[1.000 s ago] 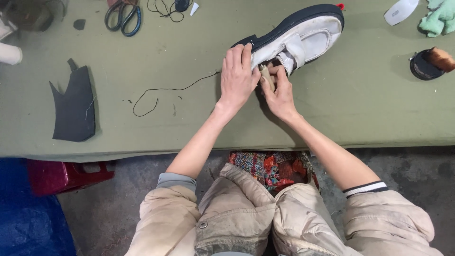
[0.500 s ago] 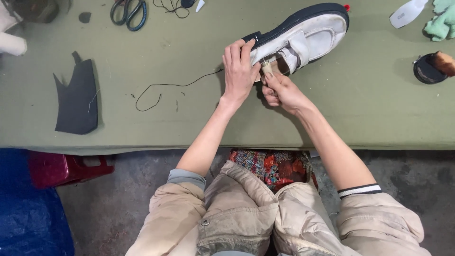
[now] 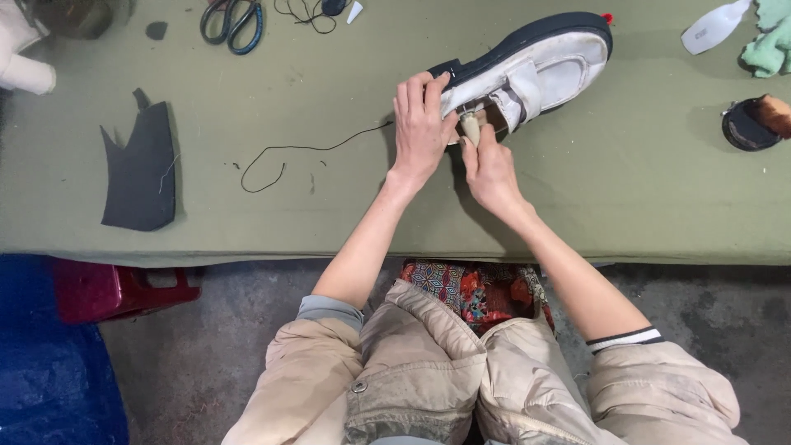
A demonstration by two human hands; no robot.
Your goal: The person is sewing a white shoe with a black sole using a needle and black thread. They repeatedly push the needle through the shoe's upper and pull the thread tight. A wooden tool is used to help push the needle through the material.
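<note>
A white shoe (image 3: pixel 544 70) with a thick dark sole lies on its side on the green table (image 3: pixel 329 206). My left hand (image 3: pixel 422 128) grips the shoe's heel end, fingers over the dark sole edge. My right hand (image 3: pixel 488 169) is closed around a small pale-handled tool (image 3: pixel 470 128), its tip pressed into the shoe's opening. A thin black thread (image 3: pixel 305 152) trails left from the shoe across the table.
A dark grey cut piece of material (image 3: pixel 140 169) lies at left. Scissors (image 3: pixel 232 21) sit at the far edge. At right are a white insole-shaped piece (image 3: pixel 713 26), a green cloth (image 3: pixel 768 45) and a round black item with a brush (image 3: pixel 750 124). A red stool (image 3: pixel 115 288) stands underneath.
My right hand has shifted slightly and now pushes the tool into the shoe. The left hand stays clamped on the heel.
</note>
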